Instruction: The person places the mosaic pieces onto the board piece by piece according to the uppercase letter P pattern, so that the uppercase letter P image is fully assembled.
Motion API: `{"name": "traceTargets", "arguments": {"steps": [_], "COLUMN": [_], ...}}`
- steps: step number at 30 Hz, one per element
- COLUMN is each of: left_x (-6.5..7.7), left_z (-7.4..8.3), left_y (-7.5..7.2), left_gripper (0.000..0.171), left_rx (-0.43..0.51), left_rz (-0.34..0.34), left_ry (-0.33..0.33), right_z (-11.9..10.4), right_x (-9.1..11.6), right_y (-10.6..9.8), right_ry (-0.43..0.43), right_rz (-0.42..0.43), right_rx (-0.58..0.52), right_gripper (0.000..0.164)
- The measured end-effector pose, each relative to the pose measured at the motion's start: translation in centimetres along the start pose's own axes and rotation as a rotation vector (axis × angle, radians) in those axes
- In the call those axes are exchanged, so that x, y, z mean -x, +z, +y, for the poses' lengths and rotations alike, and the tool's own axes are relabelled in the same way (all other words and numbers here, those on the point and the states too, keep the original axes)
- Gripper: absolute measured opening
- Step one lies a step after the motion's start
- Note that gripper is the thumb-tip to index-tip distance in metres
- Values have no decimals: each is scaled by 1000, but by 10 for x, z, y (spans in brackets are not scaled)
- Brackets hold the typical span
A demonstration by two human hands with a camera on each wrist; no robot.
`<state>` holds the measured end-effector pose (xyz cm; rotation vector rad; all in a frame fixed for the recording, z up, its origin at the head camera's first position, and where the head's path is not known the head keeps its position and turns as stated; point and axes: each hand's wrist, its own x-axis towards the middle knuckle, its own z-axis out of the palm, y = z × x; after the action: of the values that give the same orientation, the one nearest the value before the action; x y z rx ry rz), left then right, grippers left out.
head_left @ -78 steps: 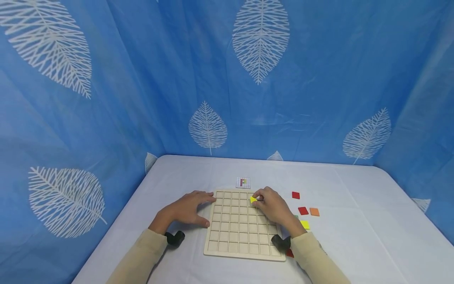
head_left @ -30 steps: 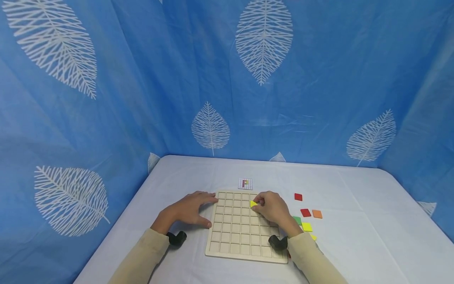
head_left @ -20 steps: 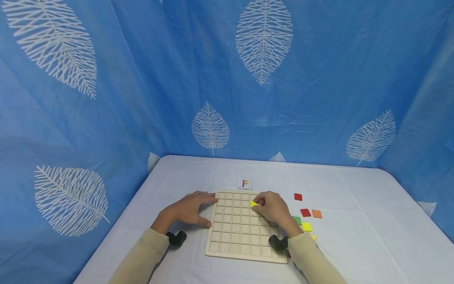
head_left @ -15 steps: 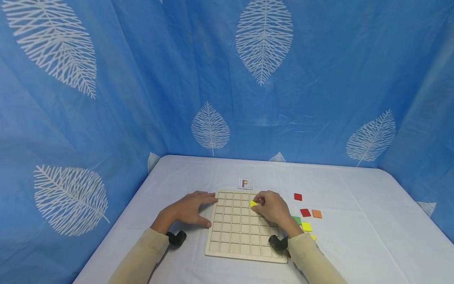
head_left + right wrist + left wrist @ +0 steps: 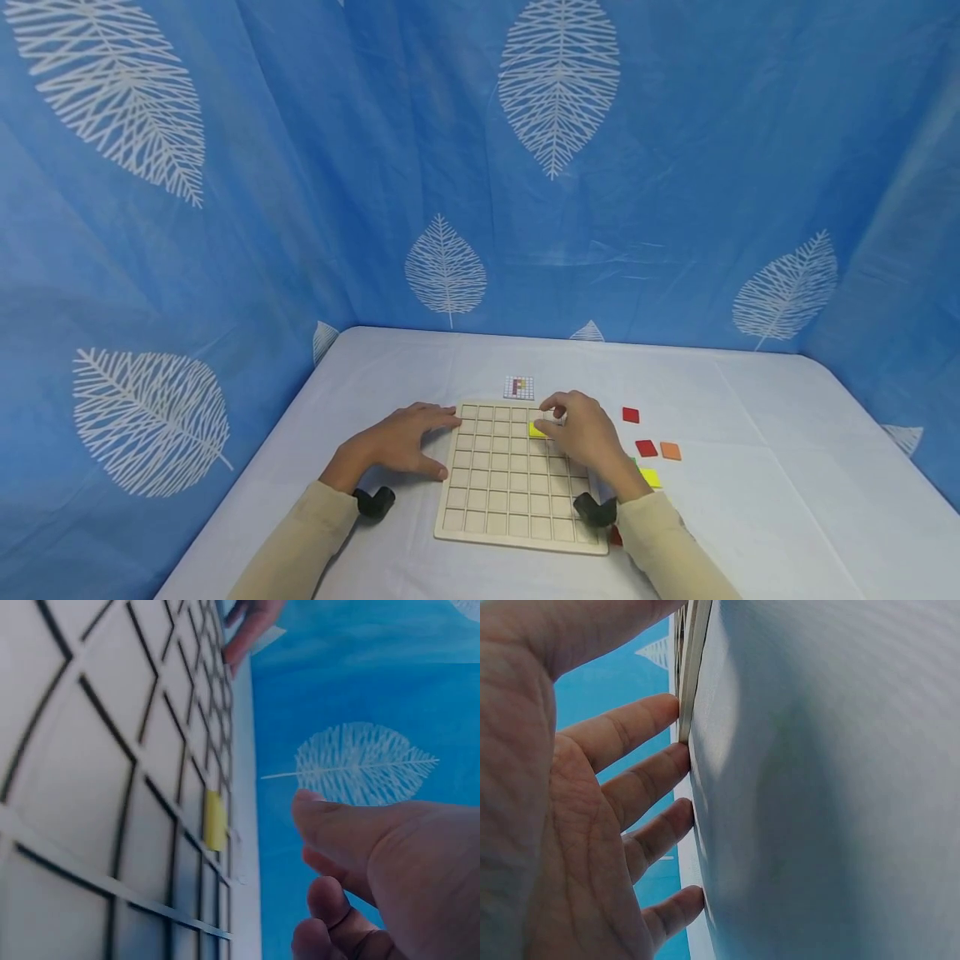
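A pale wooden grid board lies on the white tabletop. My left hand spreads its fingers along the board's left edge; in the left wrist view its fingertips touch the edge and the cloth. One yellow square tile sits in a cell of the board's second row from the back. Just above and right of it hovers my right hand, thumb and fingers bent and holding nothing. The right wrist view shows the same yellow tile apart from the thumb.
Behind the board lies a small printed pattern card. To the right are loose tiles: red tiles, an orange tile, another yellow tile and a partly hidden green one. A red tile shows under the right wrist. Blue curtains surround the table.
The right hand first lowered the yellow tile and pinched it at its cell; now it has let go and risen slightly to the right. The left hand stays at the board's edge.
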<state>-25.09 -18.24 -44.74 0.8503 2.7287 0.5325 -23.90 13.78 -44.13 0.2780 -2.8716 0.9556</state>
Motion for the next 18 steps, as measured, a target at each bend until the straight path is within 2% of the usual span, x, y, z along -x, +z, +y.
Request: {"name": "traceTargets", "arguments": {"steps": [6,13,18], "left_x": [-3,-5,-3], "left_z": [1,0,1], "left_y": [1,2,1], "left_gripper": [83,83,83], "left_rx": [1,-11,-8], "left_rz": [-5,5,6], "left_ry": [3,-6,-4], "right_z": [3,12,25], "right_x": [3,9,16], "right_y": [-20,-45,-56], "right_ry": [-45,-100,-80], "right_rz": [32,110,146], "right_rx": [7,16,16], "right_gripper": [32,31,31]}}
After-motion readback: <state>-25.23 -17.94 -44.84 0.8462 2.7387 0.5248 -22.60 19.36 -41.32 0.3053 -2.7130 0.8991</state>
